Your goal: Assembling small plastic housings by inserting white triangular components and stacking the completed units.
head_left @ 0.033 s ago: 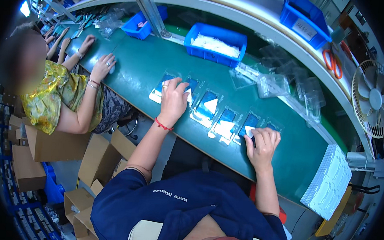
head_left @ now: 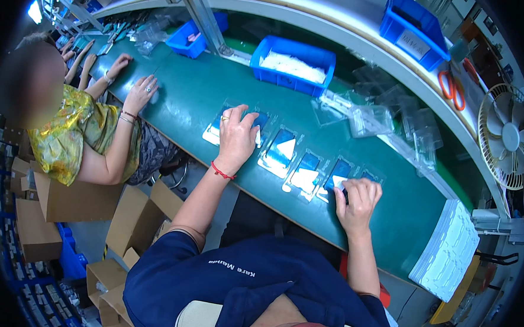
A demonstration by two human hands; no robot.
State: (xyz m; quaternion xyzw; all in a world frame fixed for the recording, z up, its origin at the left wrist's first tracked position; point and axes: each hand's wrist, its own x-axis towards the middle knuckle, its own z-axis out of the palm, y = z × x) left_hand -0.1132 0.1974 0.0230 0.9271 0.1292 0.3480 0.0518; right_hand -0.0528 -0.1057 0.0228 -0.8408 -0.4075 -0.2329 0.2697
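Hands (head_left: 238, 137) at blue panels (head_left: 279, 151), green table (head_left: 410, 221)

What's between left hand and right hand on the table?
Head view: flat blue-and-white panels in a row on the green table, between left hand and right hand.

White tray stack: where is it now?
In the head view, the white tray stack sits at the right end of the green table, to the right of the right hand.

Head-worn fisheye view, looking down from close above the navy short-sleeved fabric shirt (head_left: 267, 288) and forward across the long green flat bench (head_left: 189, 88); straight edges bend toward the rim.
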